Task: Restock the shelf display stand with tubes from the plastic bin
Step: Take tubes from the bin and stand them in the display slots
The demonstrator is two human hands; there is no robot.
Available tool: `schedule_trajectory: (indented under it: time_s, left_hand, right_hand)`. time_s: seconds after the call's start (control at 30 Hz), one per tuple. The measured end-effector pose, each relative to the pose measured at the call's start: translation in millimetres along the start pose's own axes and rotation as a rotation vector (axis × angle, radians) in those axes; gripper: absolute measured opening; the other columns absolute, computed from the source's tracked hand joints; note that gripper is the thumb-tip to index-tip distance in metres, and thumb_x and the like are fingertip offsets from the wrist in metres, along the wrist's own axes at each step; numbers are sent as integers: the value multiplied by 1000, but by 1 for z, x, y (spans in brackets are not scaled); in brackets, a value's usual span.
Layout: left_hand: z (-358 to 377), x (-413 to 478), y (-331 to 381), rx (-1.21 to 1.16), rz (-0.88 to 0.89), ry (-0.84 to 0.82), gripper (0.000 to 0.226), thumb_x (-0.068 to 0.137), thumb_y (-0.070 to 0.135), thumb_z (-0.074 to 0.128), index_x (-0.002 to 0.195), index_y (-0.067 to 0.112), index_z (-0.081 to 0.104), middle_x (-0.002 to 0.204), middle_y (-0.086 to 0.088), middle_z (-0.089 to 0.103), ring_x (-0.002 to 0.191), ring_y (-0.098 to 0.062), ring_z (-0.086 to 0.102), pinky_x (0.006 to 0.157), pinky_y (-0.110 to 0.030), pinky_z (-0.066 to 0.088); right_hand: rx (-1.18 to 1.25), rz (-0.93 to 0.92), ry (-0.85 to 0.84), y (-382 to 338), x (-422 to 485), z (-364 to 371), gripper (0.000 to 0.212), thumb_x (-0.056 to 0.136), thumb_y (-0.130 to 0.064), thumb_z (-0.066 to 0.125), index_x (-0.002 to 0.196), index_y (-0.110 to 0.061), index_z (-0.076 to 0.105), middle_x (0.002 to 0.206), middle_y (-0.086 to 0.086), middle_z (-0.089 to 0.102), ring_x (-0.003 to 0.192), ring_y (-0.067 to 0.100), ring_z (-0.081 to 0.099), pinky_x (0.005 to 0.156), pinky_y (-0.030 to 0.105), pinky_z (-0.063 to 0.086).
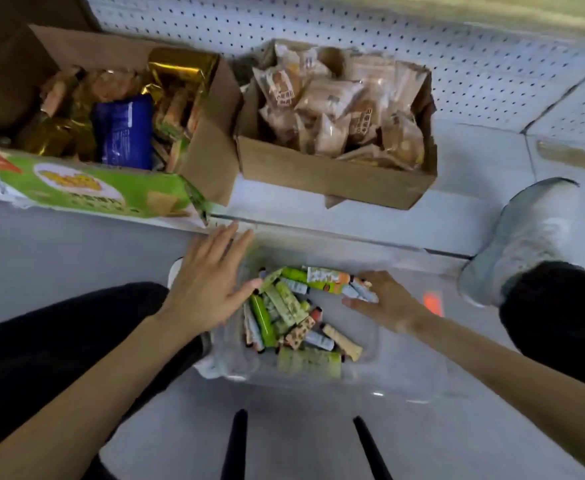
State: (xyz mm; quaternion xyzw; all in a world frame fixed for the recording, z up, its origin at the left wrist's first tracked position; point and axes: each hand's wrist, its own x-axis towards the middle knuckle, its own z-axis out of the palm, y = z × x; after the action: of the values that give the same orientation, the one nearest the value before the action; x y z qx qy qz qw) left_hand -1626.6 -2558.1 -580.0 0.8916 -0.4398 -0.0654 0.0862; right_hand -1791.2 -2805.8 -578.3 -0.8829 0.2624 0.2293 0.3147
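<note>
Black trousers [42, 341], grey sneaker [526, 237]

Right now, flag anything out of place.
The green front flap of the left cardboard box hangs down over the shelf edge. The tubes lie criss-crossed in the plastic bin, not lined up. Nothing looks spilled.

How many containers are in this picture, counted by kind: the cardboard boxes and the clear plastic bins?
Cardboard boxes: 2, one with mixed packets and one with tan packets
Clear plastic bin: 1
Total: 3
</note>
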Motion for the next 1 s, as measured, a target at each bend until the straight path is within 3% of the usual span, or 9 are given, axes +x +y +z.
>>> schedule_trajectory:
  time_s: [0.2, 0.33, 0.43, 0.53, 0.63, 0.73, 0.83, 0.9, 1.0]
  left_hand:
    - [94, -33, -10, -117, -233, -123, 85, 87, 65, 30, 152, 14, 15, 158, -13, 20, 144, -30, 24, 109, -56, 31]
    - [122, -41, -4, -269, -291, -48, 79, 91, 54, 36, 153, 15, 9, 160, -6, 14, 148, -22, 12, 115, -49, 24]
    - [127, -39, 1, -382, -324, 57, 71, 94, 44, 40, 152, 12, 16, 159, -8, 18, 148, -21, 12, 118, -39, 18]
    - [130, -39, 2, -427, -341, 85, 70, 94, 43, 40, 152, 10, 19, 158, -8, 20, 147, -20, 12, 119, -31, 14]
    - [132, -39, 2, -438, -355, 89, 69, 94, 44, 40, 151, 10, 19, 159, -7, 19, 148, -17, 11, 117, -21, 9]
    - [132, -40, 3, -455, -372, 104, 67, 95, 37, 45, 151, 11, 21, 158, -4, 20, 147, -14, 12, 116, -18, 8]
    - [131, -39, 4, -465, -365, 127, 65, 94, 33, 47, 151, 10, 23, 158, -1, 22, 147, -15, 14, 116, -20, 10]
    - [132, -39, 4, -462, -368, 127, 66, 94, 36, 45, 151, 11, 23, 158, 0, 21, 147, -15, 13, 117, -20, 9]
    - [133, -39, 3, -465, -370, 127, 65, 94, 37, 44, 151, 11, 23, 158, 0, 21, 147, -14, 13, 117, -20, 9]
  right_hand:
    - [281, 341, -254, 42, 39, 87, 77, 83, -50, 62, 143, -12, 33, 146, 7, 38, 131, 22, 42, 99, 28, 37]
    - [356, 364, -294, 62, 51, 132, 78, 81, -50, 67, 142, -14, 33, 145, 0, 36, 130, 19, 40, 104, 33, 36]
    - [424, 318, -231, 60, 68, 151, 29, 83, -37, 70, 100, -21, 52, 98, -10, 49, 92, 10, 50, 76, 18, 40]
    - [484, 320, -140, 50, 96, 163, 40, 79, -40, 73, 78, -11, 45, 68, 3, 38, 63, 16, 41, 53, 21, 32]
    - [608, 407, -81, 35, 121, 175, 53, 74, -44, 76, 100, -1, 57, 77, 22, 47, 73, 28, 56, 65, 36, 45]
    - [745, 466, -35, 21, 133, 190, 82, 42, -61, 81, 99, -7, 57, 90, 8, 63, 82, 20, 62, 67, 31, 50]
    - [1122, 569, -97, 11, 133, 212, 103, 27, -57, 86, 114, -10, 58, 104, 8, 69, 93, 25, 68, 82, 45, 56]
    - [1299, 589, -110, 4, 130, 219, 92, 34, -53, 89, 113, -13, 63, 104, 10, 72, 94, 29, 69, 81, 52, 56]
    - [1438, 570, -158, 1, 135, 219, 55, 67, -36, 82, 113, -10, 64, 103, 17, 71, 86, 33, 71, 68, 47, 58]
